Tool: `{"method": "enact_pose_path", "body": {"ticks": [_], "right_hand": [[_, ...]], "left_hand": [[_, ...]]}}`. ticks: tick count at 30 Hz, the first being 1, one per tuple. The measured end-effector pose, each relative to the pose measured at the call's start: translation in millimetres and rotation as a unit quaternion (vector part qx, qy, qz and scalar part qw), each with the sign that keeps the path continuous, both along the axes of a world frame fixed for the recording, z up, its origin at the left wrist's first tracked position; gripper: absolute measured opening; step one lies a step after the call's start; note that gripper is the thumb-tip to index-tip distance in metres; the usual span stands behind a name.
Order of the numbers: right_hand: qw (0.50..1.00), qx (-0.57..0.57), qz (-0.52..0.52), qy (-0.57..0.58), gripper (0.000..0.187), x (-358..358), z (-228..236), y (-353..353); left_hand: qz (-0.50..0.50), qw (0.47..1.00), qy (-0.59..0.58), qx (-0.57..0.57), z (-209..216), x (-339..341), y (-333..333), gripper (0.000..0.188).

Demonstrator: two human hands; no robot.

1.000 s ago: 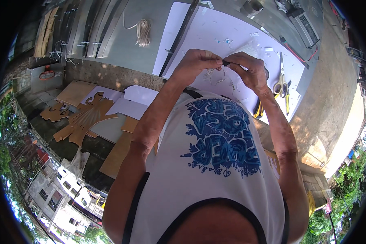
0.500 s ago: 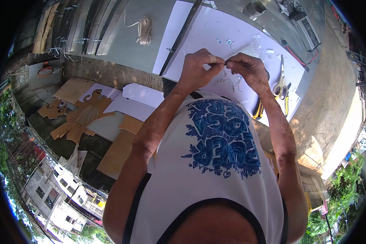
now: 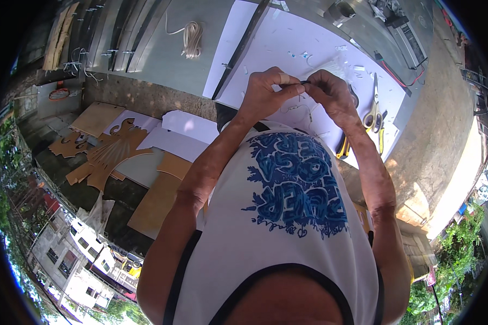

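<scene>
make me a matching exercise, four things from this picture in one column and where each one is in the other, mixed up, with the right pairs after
Things:
1. dark piece
2. scissors
3. coiled cord
4. brown cut-out board

Places:
A. on the grey tabletop, left of the white sheet
B. at the left of the view, off the grey tabletop
C. pinched between the left hand and the right hand
D. on the white sheet, to the right of the right hand

Right pairs: 1-C, 2-D, 3-A, 4-B
</scene>
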State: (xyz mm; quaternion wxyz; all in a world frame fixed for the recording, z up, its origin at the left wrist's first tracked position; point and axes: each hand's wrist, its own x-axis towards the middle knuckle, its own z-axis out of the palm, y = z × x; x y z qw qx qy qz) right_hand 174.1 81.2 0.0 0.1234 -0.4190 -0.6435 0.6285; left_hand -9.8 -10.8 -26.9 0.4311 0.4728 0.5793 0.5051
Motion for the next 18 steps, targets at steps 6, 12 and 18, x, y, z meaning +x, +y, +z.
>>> {"method": "enact_pose_path", "body": {"ticks": [6, 12, 18], "right_hand": [[0.993, -0.019, -0.049, 0.108, 0.018, 4.3, -0.9, -2.6], [0.956, 0.279, 0.018, 0.083, 0.018, -3.2, 12.1, -11.6], [0.905, 0.415, 0.056, 0.077, 0.026, -3.5, 7.1, -10.5]], "left_hand": [[0.005, 0.984, -0.134, -0.113, 5.7, -0.1, -1.1, 0.016], [0.013, 0.962, -0.233, -0.139, 8.4, -3.3, 0.2, 0.016], [0.014, 0.955, -0.265, -0.135, 5.8, -5.6, -1.5, 0.016]]}}
